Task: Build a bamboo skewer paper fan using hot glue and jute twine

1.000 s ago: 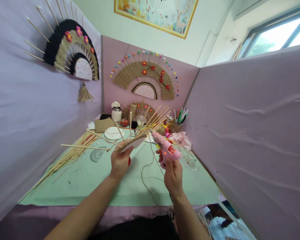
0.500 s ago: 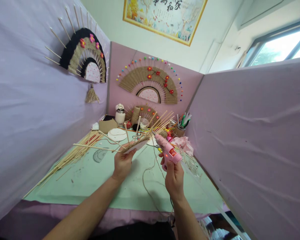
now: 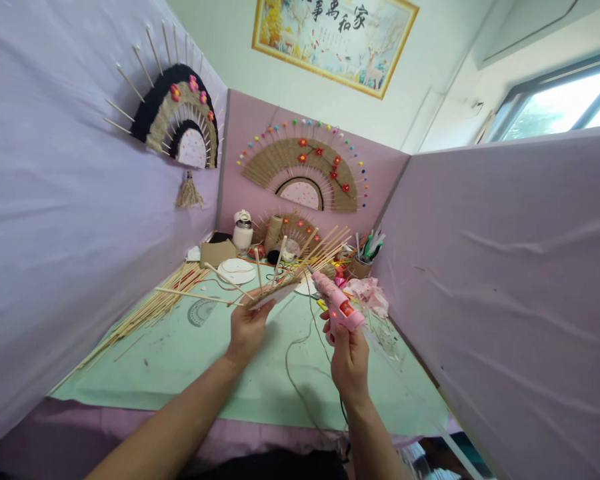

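Observation:
My left hand (image 3: 247,328) grips a half-round card fan base (image 3: 274,293) with several wooden sticks (image 3: 320,247) fanning out from it, held flat above the table. In my right hand (image 3: 351,355) is a pink glue gun (image 3: 337,302), fingers wrapped round its handle. Its nozzle points up and left at the fan base's right edge, close to the sticks. A thin brown cord (image 3: 300,363) trails down from there across the green mat (image 3: 180,360).
A bundle of long wooden sticks (image 3: 145,313) lies on the mat's left. At the back stand a white jar (image 3: 243,232), twine spool (image 3: 273,231), white discs (image 3: 236,270), a pen cup (image 3: 363,263) and pink fabric (image 3: 367,293). Purple partitions (image 3: 505,300) with finished fans (image 3: 303,170) enclose the table.
The view has tilted up and shifted slightly right. Both hands keep the fan base and glue gun together in the same grip.

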